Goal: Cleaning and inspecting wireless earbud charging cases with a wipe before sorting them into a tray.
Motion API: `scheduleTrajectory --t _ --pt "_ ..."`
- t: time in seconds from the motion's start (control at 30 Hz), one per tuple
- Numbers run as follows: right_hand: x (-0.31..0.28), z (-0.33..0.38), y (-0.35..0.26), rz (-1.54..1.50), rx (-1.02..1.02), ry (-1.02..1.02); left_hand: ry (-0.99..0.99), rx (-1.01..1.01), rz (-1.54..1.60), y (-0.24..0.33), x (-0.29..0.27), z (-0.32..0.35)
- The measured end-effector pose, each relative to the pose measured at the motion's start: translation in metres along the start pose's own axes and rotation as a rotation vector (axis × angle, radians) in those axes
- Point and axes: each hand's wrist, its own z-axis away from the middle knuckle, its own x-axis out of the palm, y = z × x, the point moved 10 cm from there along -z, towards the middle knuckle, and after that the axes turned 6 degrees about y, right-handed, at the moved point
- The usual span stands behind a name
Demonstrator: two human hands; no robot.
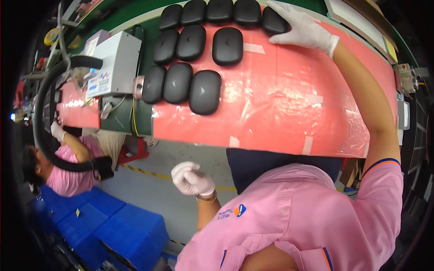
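At the far edge of the pink-covered bench, my right hand (304, 32), in a white glove, grips a black rounded case (274, 21). The fingers lie over its far side and the thumb along its near right edge. This case ends the far row of similar ones, next to another black case (247, 13). A middle row includes a somewhat separate case (227, 46), and a nearer row ends with a case (205, 92). My left hand (192, 179), also gloved, hangs off the bench's near edge with curled fingers and nothing visible in them.
Left of the cases stands a white machine box (118, 63) with cables and a thick black curved hose (43, 99). Shiny pink sheeting (289, 108) with tape strips covers the bench. A co-worker (72, 158) sits at left, near blue bins (108, 221). A white tray (357, 22) lies at far right.
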Motion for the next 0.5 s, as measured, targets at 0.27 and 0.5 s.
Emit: scheduleTrajectory --t 0.27,0.5 --pt "-0.095 0.177 -0.07 0.071 -0.424 0.509 -0.643 -0.396 0.525 0.092 0.16 0.049" --pt "-0.051 0.293 -0.046 -0.439 -0.141 0.445 -1.597 -1.213 0.68 0.142 0.249 0.189"
